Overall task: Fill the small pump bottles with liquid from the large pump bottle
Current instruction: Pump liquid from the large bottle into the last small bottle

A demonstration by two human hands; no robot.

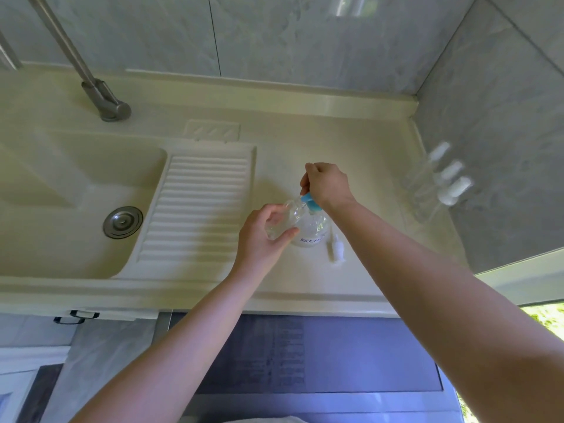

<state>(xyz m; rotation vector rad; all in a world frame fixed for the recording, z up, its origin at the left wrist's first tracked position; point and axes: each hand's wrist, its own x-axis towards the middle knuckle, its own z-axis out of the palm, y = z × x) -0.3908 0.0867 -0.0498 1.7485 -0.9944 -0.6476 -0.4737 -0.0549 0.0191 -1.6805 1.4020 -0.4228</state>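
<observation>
1 small pump bottle [279,222] is held tilted in the left hand [262,239], fingers and thumb curled round its clear body, its open neck brought up to the blue pump head [309,204] of the large pump bottle [311,230], which stands on the counter [305,141]. The right hand [326,184] is closed on the pump top, approx. mid-press by the look of it. A loose small pump cap [335,248] lies just beside the large bottle. 3 more small bottles [439,178], caps on, stand near the right wall; fill level can't be told. Judged: 1st fill underway, recapping and 3 bottles left.
</observation>
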